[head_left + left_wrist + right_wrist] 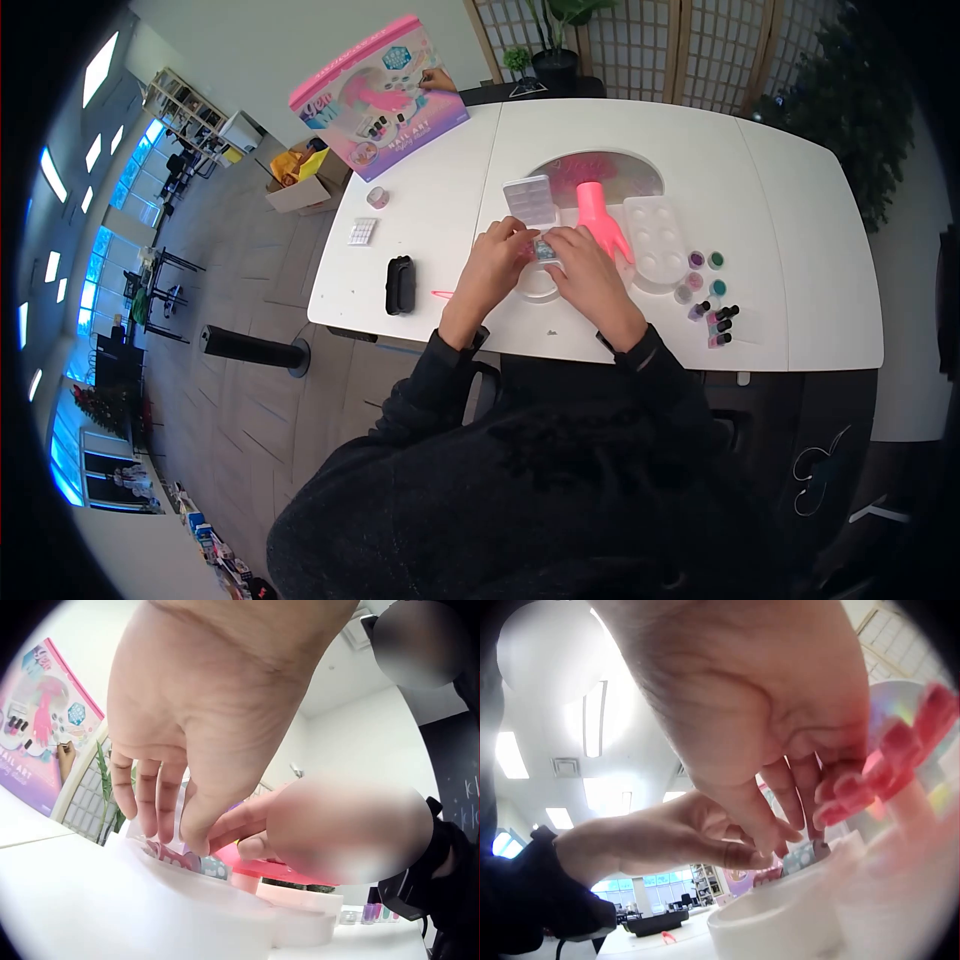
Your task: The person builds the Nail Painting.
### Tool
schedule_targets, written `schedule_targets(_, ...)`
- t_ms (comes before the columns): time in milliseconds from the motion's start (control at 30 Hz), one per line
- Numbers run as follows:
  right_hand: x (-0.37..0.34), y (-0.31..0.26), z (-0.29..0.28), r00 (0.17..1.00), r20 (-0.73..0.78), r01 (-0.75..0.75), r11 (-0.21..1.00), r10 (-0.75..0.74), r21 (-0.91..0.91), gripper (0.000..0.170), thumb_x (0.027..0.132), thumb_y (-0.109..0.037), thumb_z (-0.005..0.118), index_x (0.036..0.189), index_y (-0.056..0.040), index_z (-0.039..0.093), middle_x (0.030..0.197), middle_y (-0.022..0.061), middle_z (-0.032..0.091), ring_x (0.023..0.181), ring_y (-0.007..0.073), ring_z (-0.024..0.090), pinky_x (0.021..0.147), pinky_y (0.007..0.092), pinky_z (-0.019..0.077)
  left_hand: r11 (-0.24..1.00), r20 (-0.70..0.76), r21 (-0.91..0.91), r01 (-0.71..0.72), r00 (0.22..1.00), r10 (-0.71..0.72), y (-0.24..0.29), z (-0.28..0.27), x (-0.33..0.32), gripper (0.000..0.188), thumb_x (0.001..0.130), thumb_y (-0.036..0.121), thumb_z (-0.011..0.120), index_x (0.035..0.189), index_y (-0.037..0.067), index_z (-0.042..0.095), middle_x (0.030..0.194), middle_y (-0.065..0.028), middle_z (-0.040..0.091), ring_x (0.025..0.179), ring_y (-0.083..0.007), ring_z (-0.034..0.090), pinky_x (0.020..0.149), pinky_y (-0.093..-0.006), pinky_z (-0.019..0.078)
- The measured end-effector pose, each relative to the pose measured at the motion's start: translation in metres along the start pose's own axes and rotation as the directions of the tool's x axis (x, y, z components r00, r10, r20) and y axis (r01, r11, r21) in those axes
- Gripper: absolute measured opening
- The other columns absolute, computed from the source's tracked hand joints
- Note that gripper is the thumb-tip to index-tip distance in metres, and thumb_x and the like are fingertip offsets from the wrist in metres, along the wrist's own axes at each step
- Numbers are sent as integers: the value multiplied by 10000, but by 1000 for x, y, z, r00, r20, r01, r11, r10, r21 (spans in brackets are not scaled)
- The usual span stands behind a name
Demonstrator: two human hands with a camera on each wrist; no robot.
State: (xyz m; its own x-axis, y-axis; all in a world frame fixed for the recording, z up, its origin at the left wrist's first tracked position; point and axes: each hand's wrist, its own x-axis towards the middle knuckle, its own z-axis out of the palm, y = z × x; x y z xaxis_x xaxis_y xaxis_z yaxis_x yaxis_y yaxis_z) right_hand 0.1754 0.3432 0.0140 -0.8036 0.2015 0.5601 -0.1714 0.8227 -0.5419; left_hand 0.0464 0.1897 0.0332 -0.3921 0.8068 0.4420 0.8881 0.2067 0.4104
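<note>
Both hands meet over a round white dish (540,288). My left hand (494,266) and right hand (592,279) pinch a small patterned strip (545,250) between thumbs and fingers. In the right wrist view the strip (802,858) is blue-grey with white spots; a reddish part shows at its other side, near the left fingertips. Fingers hide some of it. Just behind the hands a pink model hand (598,215) lies fingers toward me. A clear compartment case (531,200) stands behind my left hand, and a white tray with round wells (655,238) is right of the model hand.
A half-round mirror (630,172) stands behind. Small jars (696,260) and dark-capped polish bottles (720,325) sit to the right. Leftward are a black case (400,285), a small white sheet (362,232), a little jar (377,197) and a large nail art box (380,95).
</note>
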Motion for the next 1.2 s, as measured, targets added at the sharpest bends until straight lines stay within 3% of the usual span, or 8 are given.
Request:
schedule_targets(233, 6, 8, 18, 996, 79, -22, 985, 36, -169, 426, 780, -17, 825, 1193, 3, 724, 1197, 124, 684, 1087, 322, 637, 946, 433, 550, 994, 47, -96, 44, 998, -39, -12, -2, -1, 417, 840, -59, 785, 1247, 7, 726, 1215, -144, 704, 1116, -376, 666, 966, -447, 547)
schedule_targets(333, 7, 6, 14, 997, 60, -40, 990, 49, -136, 379, 777, 19, 806, 1147, 6, 727, 1126, 117, 664, 1073, 315, 635, 925, 424, 553, 991, 63, -105, 77, 995, -71, -7, -4, 0, 406, 859, -51, 777, 1258, 5, 723, 1243, -143, 706, 1154, -371, 660, 1004, -448, 537)
schedule_targets(433, 5, 5, 7, 994, 72, -78, 995, 83, -69, 364, 808, 14, 806, 1159, -54, 736, 1142, 72, 656, 1108, 298, 645, 919, 417, 559, 996, 10, -83, 20, 1000, -20, -2, -8, 2, 412, 864, -32, 782, 1269, 21, 728, 1228, -137, 731, 1149, -362, 662, 990, -452, 535)
schedule_targets(600, 9, 2, -29, 982, 58, -184, 982, 182, 33, 324, 819, 31, 777, 1130, -48, 734, 1134, 88, 655, 1117, 314, 662, 917, 422, 572, 999, 33, -50, -9, 999, 11, 7, -8, 0, 386, 911, 36, 762, 1293, 68, 721, 1103, -35, 786, 1104, -266, 659, 949, -408, 473)
schedule_targets(733, 8, 2, -41, 972, 77, -222, 975, 220, 22, 311, 834, 29, 770, 1133, -53, 747, 1148, 83, 671, 1127, 314, 661, 940, 417, 569, 1000, 54, 6, -29, 998, 28, 1, 5, -5, 382, 927, 58, 763, 1305, 83, 714, 1070, -26, 795, 1087, -235, 659, 938, -394, 452)
schedule_targets(933, 3, 5, -25, 984, 104, -155, 983, 145, 101, 302, 824, 35, 759, 1116, -39, 765, 1096, 82, 707, 1091, 316, 657, 927, 432, 561, 990, 115, 116, -75, 991, 62, 4, 9, -9, 364, 940, 56, 740, 1300, 97, 714, 1085, -22, 793, 1110, -263, 648, 936, -438, 411)
schedule_targets(1000, 2, 9, -21, 969, 200, -167, 981, 146, 96, 323, 831, 66, 743, 1147, 0, 760, 1095, 103, 726, 1093, 316, 640, 928, 421, 552, 991, 131, 130, -37, 991, 20, 6, 10, -5, 398, 939, 53, 737, 1332, 104, 701, 1091, -31, 789, 1139, -273, 644, 964, -472, 394)
schedule_targets(1200, 1, 10, -19, 974, 182, -150, 985, 134, 80, 359, 814, 108, 718, 1154, 8, 770, 1086, 114, 738, 1065, 330, 639, 913, 426, 547, 989, 165, 144, -17, 986, -8, 11, 13, -10, 528, 938, 60, 741, 1449, 113, 619, 1151, -45, 781, 1239, -278, 615, 1009, -527, 375)
